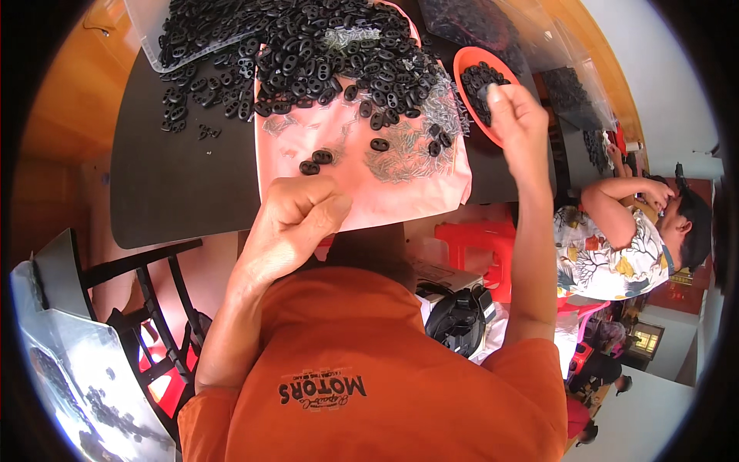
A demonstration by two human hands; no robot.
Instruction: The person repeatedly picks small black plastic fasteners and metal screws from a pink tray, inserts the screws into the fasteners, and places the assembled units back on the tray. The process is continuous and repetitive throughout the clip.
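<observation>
My left hand rests near the front edge of a pink cloth, its fingers curled into a loose fist; whether anything is inside I cannot see. Two loose black oval plastic pieces lie just beyond its knuckles. My right hand hovers over an orange bowl of black pieces, fingers pinched together at the bowl; a small piece between them cannot be made out. A big heap of black oval pieces and small silvery metal bits cover the cloth.
The cloth lies on a dark table. Clear plastic bags with more black pieces sit at the far left and far right. Another person in a patterned shirt sits to the right. An orange-red stool stands below.
</observation>
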